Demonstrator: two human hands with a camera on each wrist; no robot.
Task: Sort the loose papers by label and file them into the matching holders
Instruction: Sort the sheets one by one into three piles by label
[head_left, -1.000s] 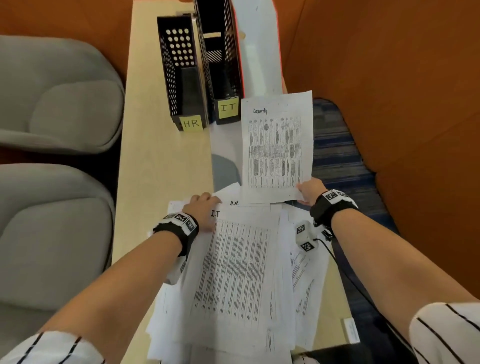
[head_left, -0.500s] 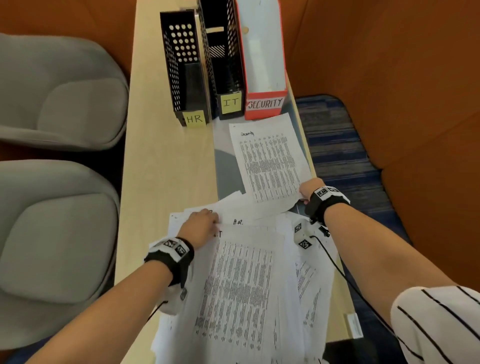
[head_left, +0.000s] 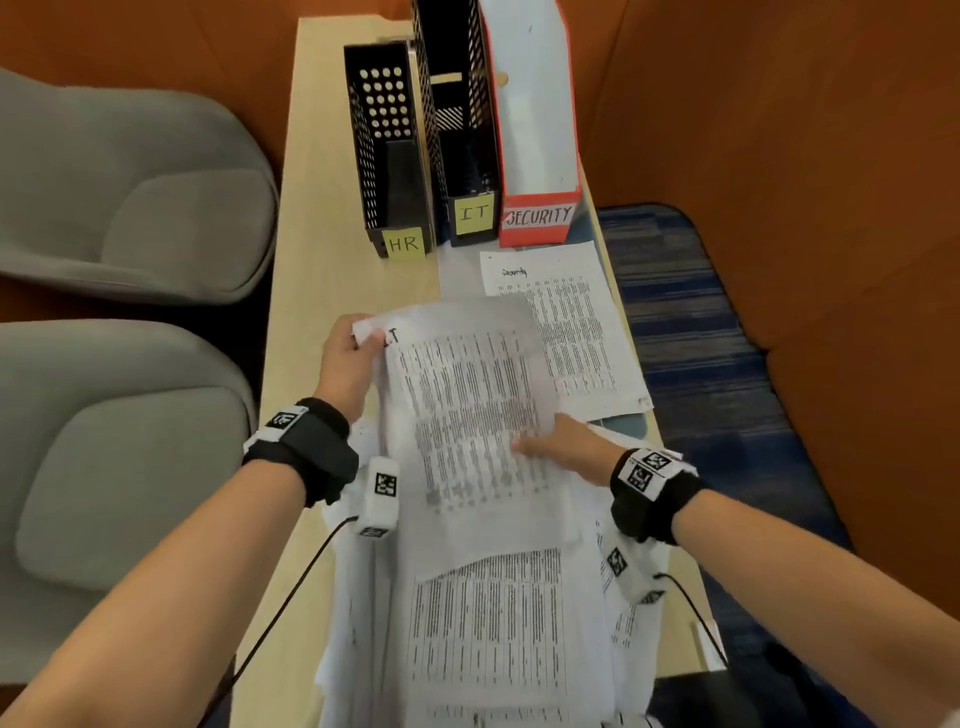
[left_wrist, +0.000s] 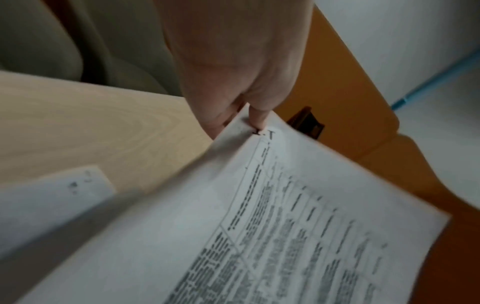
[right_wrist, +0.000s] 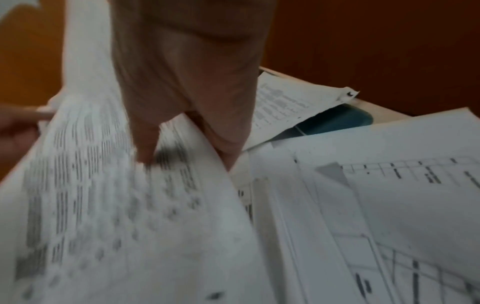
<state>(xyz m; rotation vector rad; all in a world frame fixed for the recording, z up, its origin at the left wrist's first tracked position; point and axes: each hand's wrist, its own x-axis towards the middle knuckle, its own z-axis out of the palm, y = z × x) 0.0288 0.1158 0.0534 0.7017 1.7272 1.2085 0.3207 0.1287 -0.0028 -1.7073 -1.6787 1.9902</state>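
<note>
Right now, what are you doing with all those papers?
A person is sorting papers on a table. The left hand pinches the top corner of a sheet marked IT, lifted off the messy pile, while the right hand grips its right edge. A sheet marked Security lies flat in front of the red SECURITY holder. Beside it stand the black IT holder and HR holder. Neither sheet is in a holder yet.

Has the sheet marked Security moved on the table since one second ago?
Yes. The Security sheet was held up by the right hand, hiding the red SECURITY holder; now it lies flat on the table just in front of that holder.
</note>
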